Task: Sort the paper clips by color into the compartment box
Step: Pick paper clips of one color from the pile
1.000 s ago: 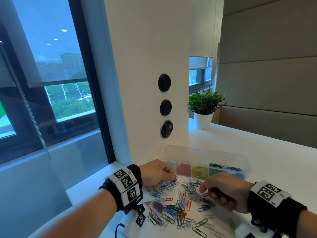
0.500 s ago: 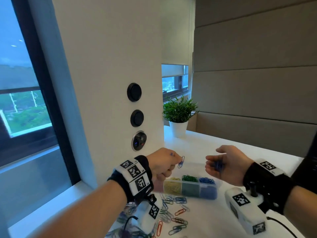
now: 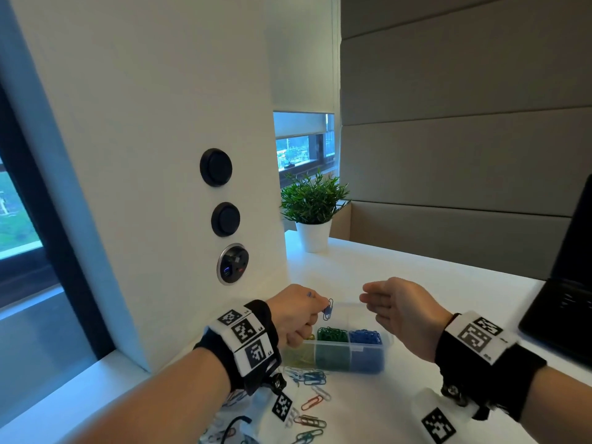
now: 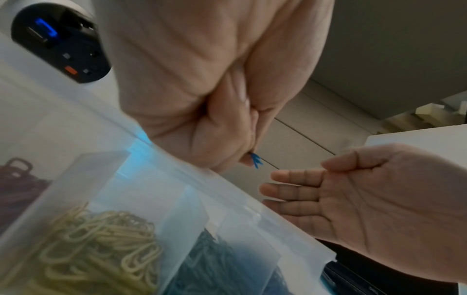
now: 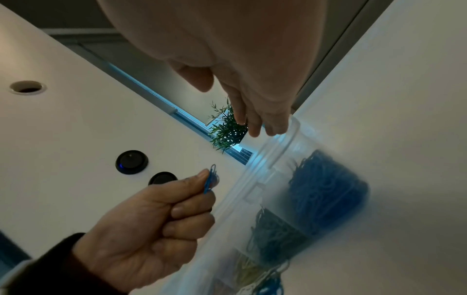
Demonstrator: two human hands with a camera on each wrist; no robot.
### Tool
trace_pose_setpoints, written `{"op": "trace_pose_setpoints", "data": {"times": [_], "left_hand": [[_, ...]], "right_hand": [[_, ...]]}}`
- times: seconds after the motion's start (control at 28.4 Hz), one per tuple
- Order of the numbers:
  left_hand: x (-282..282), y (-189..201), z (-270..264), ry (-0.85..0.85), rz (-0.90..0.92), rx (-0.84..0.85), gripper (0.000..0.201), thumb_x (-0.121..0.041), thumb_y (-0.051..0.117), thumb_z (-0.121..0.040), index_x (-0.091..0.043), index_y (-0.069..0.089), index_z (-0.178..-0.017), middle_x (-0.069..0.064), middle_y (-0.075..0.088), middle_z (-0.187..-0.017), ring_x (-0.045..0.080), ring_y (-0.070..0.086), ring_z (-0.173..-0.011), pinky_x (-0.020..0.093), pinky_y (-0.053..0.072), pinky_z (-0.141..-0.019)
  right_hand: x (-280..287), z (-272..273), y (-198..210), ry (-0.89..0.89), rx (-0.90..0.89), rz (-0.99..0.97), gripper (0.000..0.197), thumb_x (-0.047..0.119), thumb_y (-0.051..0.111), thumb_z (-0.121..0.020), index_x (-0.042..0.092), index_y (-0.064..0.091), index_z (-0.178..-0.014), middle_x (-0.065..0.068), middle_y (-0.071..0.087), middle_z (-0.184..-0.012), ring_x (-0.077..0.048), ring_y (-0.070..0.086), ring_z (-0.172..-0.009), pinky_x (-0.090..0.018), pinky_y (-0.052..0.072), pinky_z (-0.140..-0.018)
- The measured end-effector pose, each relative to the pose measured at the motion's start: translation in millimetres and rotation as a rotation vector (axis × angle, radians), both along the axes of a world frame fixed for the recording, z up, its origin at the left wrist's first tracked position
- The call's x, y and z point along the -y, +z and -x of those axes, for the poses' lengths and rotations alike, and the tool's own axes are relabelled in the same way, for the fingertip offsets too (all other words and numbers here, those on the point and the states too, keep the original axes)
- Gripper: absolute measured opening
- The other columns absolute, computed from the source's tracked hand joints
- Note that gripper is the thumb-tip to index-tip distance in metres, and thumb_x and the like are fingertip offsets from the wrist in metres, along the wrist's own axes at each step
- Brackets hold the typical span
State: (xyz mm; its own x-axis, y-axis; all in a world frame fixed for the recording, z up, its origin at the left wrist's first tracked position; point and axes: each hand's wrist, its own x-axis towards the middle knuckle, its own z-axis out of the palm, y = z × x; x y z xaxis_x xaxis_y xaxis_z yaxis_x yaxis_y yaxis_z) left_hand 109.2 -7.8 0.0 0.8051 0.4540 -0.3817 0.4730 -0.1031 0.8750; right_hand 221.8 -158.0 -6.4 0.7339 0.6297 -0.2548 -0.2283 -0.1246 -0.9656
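Small blue paper clip (image 3: 328, 309) dangles, pinched at left hand (image 3: 296, 312) fingertips above compartment box (image 3: 349, 349); right hand (image 3: 404, 310) beside it, fingers extended, holding nothing.

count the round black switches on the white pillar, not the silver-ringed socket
2: upper switch high on the pillar, lower switch just beneath it, above the socket. None seem hidden.
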Motion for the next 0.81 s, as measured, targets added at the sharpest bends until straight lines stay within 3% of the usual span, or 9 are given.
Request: {"op": "trace_pose_setpoints", "data": {"times": [0.11, 0.21, 0.32, 0.39, 0.46, 0.53, 0.6, 0.7, 0.81], "left_hand": [[2.5, 2.8, -0.8, -0.004, -0.033, -0.007, 0.025, -0.022, 0.043, -0.101, -0.014, 0.055, -0.080, -0.005, 0.031, -0.050, 0.008, 0.019, -0.041, 0.015, 0.015, -0.039], [8.9, 6.2, -7.4, -0.021, -0.080, -0.001, 0.024, -0.022, 0.047, -0.100, -0.012, 0.058, -0.082, -0.004, 0.031, -0.051, 0.009, 0.020, -0.041, 0.016, 0.017, -0.040], [20.7, 7.7, -22.1, -0.068, -0.131, -0.056, 0.023, -0.022, 0.050, -0.099, -0.008, 0.065, -0.091, -0.004, 0.032, -0.050, 0.010, 0.021, -0.041, 0.017, 0.019, -0.039], [27.5, 8.0, -31.1, -0.090, -0.150, -0.126, 0.032, -0.027, 0.044, -0.101, -0.004, 0.066, -0.105, -0.003, 0.032, -0.053, 0.010, 0.021, -0.042, 0.018, 0.018, -0.040], [30.0, 8.6, -37.7, -0.088, -0.114, -0.159, 0.038, -0.031, 0.037, -0.102, -0.004, 0.064, -0.107, -0.002, 0.032, -0.056, 0.010, 0.021, -0.043, 0.018, 0.018, -0.039], [30.6, 9.6, -44.1, -0.053, -0.034, -0.146, 0.040, -0.031, 0.031, -0.102, -0.005, 0.062, -0.099, 0.000, 0.034, -0.060, 0.010, 0.023, -0.045, 0.018, 0.021, -0.039], [31.6, 10.2, -48.4, 0.022, 0.059, -0.092, 0.042, -0.030, 0.029, -0.103, -0.003, 0.059, -0.093, 0.004, 0.039, -0.066, 0.012, 0.030, -0.050, 0.020, 0.029, -0.042], [33.6, 10.7, -48.3, 0.069, 0.246, -0.024, 0.038, -0.029, 0.031, -0.105, 0.002, 0.053, -0.100, 0.017, 0.050, -0.086, 0.022, 0.049, -0.067, 0.031, 0.048, -0.060], [31.7, 11.4, -44.2, 0.073, 0.395, 0.006, 0.035, -0.028, 0.035, -0.104, 0.003, 0.047, -0.113, 0.025, 0.049, -0.110, 0.033, 0.055, -0.090, 0.037, 0.052, -0.070]], "right_hand": [[4.8, -8.0, -4.7, -0.107, 0.306, 0.105, 0.032, -0.012, 0.042, -0.090, 0.003, 0.066, -0.106, -0.010, 0.068, -0.105, -0.024, 0.063, -0.104, -0.038, 0.050, -0.099], [12.1, -13.8, -16.0, -0.120, 0.482, 0.280, 0.031, -0.005, 0.053, -0.089, 0.008, 0.067, -0.113, -0.006, 0.067, -0.111, -0.023, 0.063, -0.107, -0.039, 0.052, -0.096], [14.9, -15.8, -30.2, -0.026, 0.270, 0.273, 0.030, 0.002, 0.055, -0.094, 0.007, 0.062, -0.123, -0.010, 0.067, -0.109, -0.027, 0.067, -0.095, -0.035, 0.060, -0.066], [16.1, -16.5, -33.1, -0.031, 0.198, 0.235, 0.028, 0.003, 0.056, -0.095, 0.010, 0.063, -0.121, -0.012, 0.066, -0.108, -0.029, 0.068, -0.092, -0.032, 0.057, -0.057], [17.2, -18.2, -34.4, -0.038, 0.146, 0.199, 0.026, 0.003, 0.056, -0.094, 0.012, 0.063, -0.117, -0.012, 0.065, -0.110, -0.029, 0.066, -0.089, -0.033, 0.057, -0.056], [17.5, -19.3, -35.3, -0.035, 0.128, 0.200, 0.025, 0.003, 0.056, -0.094, 0.014, 0.063, -0.116, -0.011, 0.064, -0.112, -0.028, 0.065, -0.089, -0.034, 0.057, -0.056], [17.3, -20.2, -36.9, -0.031, 0.125, 0.205, 0.025, 0.004, 0.056, -0.094, 0.016, 0.063, -0.115, -0.011, 0.063, -0.113, -0.030, 0.066, -0.093, -0.036, 0.058, -0.056], [18.0, -20.7, -38.0, -0.025, 0.117, 0.208, 0.023, 0.006, 0.055, -0.095, 0.017, 0.063, -0.113, -0.012, 0.063, -0.114, -0.031, 0.065, -0.094, -0.038, 0.058, -0.057], [17.9, -20.3, -38.3, -0.017, 0.108, 0.207, 0.024, 0.006, 0.055, -0.095, 0.017, 0.064, -0.114, -0.013, 0.062, -0.115, -0.031, 0.065, -0.094, -0.042, 0.060, -0.060]]}}
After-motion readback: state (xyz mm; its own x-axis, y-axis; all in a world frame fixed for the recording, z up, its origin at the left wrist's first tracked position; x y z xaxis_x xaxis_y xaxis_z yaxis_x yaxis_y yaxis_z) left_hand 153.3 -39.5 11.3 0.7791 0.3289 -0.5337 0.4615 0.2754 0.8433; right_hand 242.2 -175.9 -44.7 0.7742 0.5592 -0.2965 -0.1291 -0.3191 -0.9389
